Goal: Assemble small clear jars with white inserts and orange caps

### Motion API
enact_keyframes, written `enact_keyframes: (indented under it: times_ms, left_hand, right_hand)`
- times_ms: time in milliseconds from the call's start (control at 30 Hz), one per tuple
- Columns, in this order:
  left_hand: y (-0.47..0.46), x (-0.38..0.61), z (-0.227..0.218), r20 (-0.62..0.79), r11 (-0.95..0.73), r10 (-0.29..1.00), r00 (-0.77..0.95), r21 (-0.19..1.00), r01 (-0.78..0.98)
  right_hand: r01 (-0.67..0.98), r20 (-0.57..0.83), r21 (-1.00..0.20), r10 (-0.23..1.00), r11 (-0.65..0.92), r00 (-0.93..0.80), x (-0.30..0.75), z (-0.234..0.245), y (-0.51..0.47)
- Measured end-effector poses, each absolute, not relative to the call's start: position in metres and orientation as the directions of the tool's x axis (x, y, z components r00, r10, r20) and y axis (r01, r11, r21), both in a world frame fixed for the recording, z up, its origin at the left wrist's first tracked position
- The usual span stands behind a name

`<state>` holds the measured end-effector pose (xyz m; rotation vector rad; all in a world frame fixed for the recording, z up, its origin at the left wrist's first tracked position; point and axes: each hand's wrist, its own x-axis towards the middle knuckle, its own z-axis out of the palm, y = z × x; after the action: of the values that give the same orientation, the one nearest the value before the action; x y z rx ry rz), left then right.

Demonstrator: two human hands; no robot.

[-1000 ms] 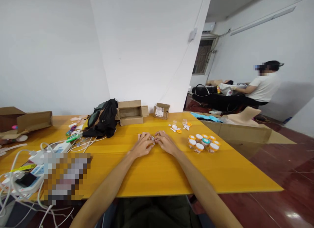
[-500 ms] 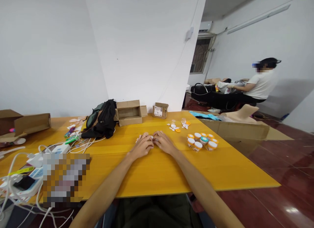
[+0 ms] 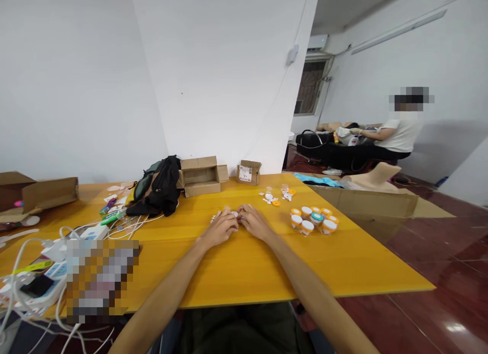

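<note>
My left hand (image 3: 221, 227) and my right hand (image 3: 253, 222) meet over the middle of the table, fingers curled in towards each other. Between the fingertips a small white round piece (image 3: 235, 214) shows, mostly covered by the hands; its kind is too small to make out. Both hands are closed about it. Small white bits (image 3: 213, 217) lie just beyond my left hand, partly hidden by it. To the right of my right hand stands a group of small clear jars (image 3: 306, 228) with white, orange and teal lids.
Loose white pieces, an orange ring (image 3: 276, 203) and clear cups (image 3: 285, 187) lie further back. Cardboard boxes (image 3: 202, 187) and a black bag (image 3: 163, 188) stand by the wall. Power strips (image 3: 57, 275) and cables crowd the left. A co-worker (image 3: 404, 133) sits at far right.
The fingers of my left hand have shifted slightly, and a little more of the white round piece shows between the hands. Both arms stay in place. The co-worker's hands have moved a little.
</note>
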<state>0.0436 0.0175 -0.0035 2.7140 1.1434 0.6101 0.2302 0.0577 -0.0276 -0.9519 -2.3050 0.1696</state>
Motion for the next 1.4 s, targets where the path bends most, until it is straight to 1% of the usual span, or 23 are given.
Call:
enact_keyframes:
  times_ms: [133, 233, 433, 600, 800, 967, 1100, 1400]
  left_hand:
    - [0.019, 0.044, -0.004, 0.304, -0.709, 0.705, 0.64, 0.283, 0.647]
    - [0.017, 0.045, -0.003, 0.31, -0.7, 0.715, 0.627, 0.315, 0.641]
    - [0.018, 0.042, 0.0, 0.326, -0.642, 0.766, 0.554, 0.443, 0.626]
    - [0.028, 0.024, 0.006, 0.322, -0.538, 0.842, 0.432, 0.552, 0.637]
    - [0.033, 0.002, 0.007, 0.28, -0.485, 0.866, 0.414, 0.673, 0.559]
    - [0.033, 0.003, 0.004, 0.242, -0.441, 0.885, 0.399, 0.712, 0.547]
    - [0.034, 0.006, 0.002, 0.206, -0.419, 0.886, 0.415, 0.74, 0.526]
    - [0.036, 0.005, -0.003, 0.203, -0.428, 0.879, 0.432, 0.736, 0.525]
  right_hand:
    - [0.567, 0.519, -0.345, 0.655, 0.748, -0.549, 0.231, -0.028, 0.058]
    - [0.555, 0.532, -0.346, 0.645, 0.757, -0.548, 0.232, -0.029, 0.058]
    - [0.544, 0.533, -0.352, 0.641, 0.762, -0.552, 0.232, -0.029, 0.058]
    - [0.528, 0.537, -0.391, 0.652, 0.754, -0.535, 0.231, -0.028, 0.058]
    - [0.47, 0.571, -0.427, 0.634, 0.772, -0.523, 0.224, -0.028, 0.055]
    - [0.421, 0.579, -0.447, 0.614, 0.789, -0.537, 0.212, -0.028, 0.049]
    - [0.404, 0.588, -0.425, 0.587, 0.81, -0.557, 0.204, -0.03, 0.045]
    - [0.416, 0.578, -0.4, 0.577, 0.816, -0.577, 0.201, -0.033, 0.046]
